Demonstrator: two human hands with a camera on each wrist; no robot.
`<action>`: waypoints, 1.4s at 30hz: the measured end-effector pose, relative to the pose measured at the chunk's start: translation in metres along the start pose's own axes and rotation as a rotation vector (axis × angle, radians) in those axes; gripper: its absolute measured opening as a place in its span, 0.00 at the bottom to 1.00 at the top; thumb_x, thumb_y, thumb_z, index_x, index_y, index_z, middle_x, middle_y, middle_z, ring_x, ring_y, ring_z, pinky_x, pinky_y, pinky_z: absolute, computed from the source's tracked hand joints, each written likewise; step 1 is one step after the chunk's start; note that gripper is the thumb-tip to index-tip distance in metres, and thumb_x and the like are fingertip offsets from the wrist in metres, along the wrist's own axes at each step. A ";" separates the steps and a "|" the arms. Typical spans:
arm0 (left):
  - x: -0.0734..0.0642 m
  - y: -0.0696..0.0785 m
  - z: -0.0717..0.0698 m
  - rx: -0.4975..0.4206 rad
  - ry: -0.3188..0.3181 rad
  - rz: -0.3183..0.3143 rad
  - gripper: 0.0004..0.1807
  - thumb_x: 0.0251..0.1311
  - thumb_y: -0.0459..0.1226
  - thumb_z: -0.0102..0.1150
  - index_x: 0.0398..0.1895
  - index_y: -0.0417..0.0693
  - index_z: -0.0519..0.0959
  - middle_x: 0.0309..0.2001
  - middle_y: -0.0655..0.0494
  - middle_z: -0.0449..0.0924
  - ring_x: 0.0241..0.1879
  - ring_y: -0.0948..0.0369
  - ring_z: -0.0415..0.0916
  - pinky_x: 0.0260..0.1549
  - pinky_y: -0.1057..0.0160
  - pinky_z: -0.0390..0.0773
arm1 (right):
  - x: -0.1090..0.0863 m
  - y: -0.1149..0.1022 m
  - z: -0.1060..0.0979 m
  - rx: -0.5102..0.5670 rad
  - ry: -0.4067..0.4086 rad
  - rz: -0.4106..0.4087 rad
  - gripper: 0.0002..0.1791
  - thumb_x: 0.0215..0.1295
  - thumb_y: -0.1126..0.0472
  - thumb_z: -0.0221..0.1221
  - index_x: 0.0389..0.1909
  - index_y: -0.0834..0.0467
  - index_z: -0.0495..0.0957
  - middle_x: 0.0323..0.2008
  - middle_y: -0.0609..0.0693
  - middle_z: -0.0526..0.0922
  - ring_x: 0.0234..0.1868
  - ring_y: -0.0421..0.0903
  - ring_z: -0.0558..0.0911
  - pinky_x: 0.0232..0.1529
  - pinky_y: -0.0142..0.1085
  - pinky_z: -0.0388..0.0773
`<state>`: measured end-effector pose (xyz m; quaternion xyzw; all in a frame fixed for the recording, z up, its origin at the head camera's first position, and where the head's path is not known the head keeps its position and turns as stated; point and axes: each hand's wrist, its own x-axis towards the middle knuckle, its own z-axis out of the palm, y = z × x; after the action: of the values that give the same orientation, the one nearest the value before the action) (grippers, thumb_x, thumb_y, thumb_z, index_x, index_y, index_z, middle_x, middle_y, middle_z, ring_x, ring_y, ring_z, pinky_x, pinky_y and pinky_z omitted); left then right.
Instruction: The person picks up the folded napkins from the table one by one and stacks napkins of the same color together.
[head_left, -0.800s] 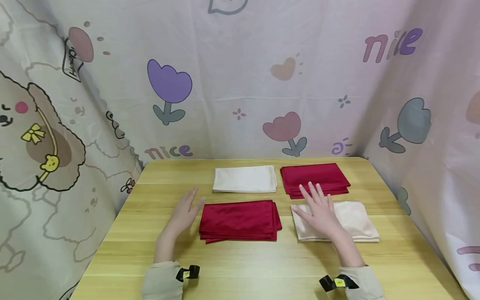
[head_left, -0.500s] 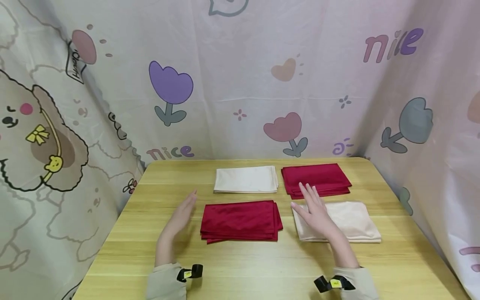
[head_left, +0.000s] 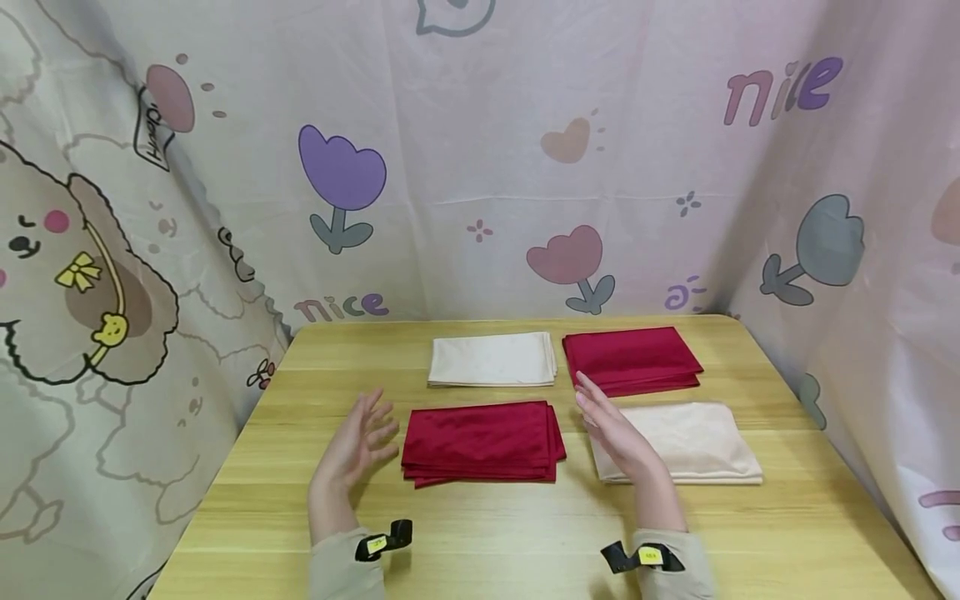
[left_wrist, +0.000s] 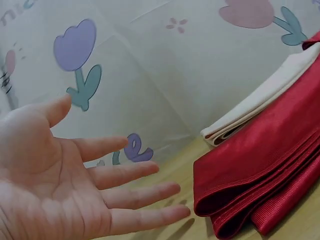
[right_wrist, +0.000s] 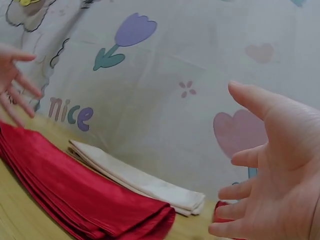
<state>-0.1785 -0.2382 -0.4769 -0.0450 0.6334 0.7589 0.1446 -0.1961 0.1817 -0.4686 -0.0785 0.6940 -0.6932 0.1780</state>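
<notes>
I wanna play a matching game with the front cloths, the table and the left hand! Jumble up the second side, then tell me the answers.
1. Front-left folded cloth
2. Front-right folded cloth
3. Left hand
4. Table

A. Holding nothing
B. Yellowish wood look
C. Red
D. Cream

Answers: 1-C, 2-D, 3-A, 4-B

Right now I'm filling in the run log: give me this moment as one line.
left hand: empty; right hand: empty; near red cloth: folded, between hands

Patterned curtain [head_left: 465, 108]: "nice" [head_left: 784, 88] twice, sideways word [head_left: 153, 138] blurred; yellow wrist labels [head_left: 377, 544] unreadable.
</notes>
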 end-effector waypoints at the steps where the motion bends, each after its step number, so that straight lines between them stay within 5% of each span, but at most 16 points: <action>1: -0.001 -0.001 -0.001 -0.017 0.003 -0.005 0.41 0.68 0.66 0.28 0.79 0.63 0.39 0.79 0.46 0.37 0.76 0.39 0.44 0.68 0.37 0.55 | 0.002 0.001 0.000 0.042 -0.019 0.003 0.39 0.77 0.46 0.41 0.78 0.51 0.34 0.78 0.62 0.33 0.78 0.64 0.37 0.75 0.56 0.39; 9: -0.006 -0.011 -0.004 -0.077 0.007 0.009 0.41 0.70 0.64 0.24 0.79 0.57 0.36 0.78 0.40 0.37 0.75 0.37 0.45 0.64 0.38 0.62 | 0.011 0.013 0.000 0.189 -0.100 0.042 0.38 0.78 0.42 0.33 0.78 0.52 0.28 0.77 0.66 0.31 0.77 0.65 0.34 0.75 0.56 0.37; 16: -0.003 -0.018 -0.001 -0.092 0.003 0.011 0.41 0.71 0.64 0.24 0.79 0.55 0.36 0.78 0.38 0.39 0.75 0.38 0.47 0.65 0.36 0.59 | 0.020 0.020 0.007 0.237 -0.055 0.104 0.39 0.77 0.39 0.34 0.78 0.53 0.32 0.77 0.65 0.35 0.78 0.63 0.37 0.75 0.55 0.40; 26: 0.006 -0.024 0.001 -0.068 0.052 -0.008 0.42 0.71 0.62 0.33 0.79 0.54 0.38 0.78 0.39 0.43 0.74 0.40 0.50 0.65 0.37 0.62 | 0.025 0.033 0.008 0.330 -0.043 0.098 0.36 0.79 0.44 0.31 0.78 0.56 0.33 0.78 0.65 0.36 0.78 0.61 0.37 0.76 0.53 0.38; 42: 0.010 -0.031 -0.001 -0.099 0.064 -0.016 0.40 0.73 0.58 0.35 0.79 0.50 0.40 0.74 0.36 0.54 0.69 0.35 0.59 0.60 0.43 0.72 | 0.020 0.038 -0.003 0.481 -0.097 0.077 0.35 0.80 0.46 0.33 0.78 0.57 0.34 0.78 0.64 0.36 0.78 0.61 0.39 0.76 0.54 0.38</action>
<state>-0.1800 -0.2331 -0.5090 -0.0813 0.5988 0.7864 0.1279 -0.2109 0.1787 -0.5093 -0.0407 0.5021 -0.8266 0.2510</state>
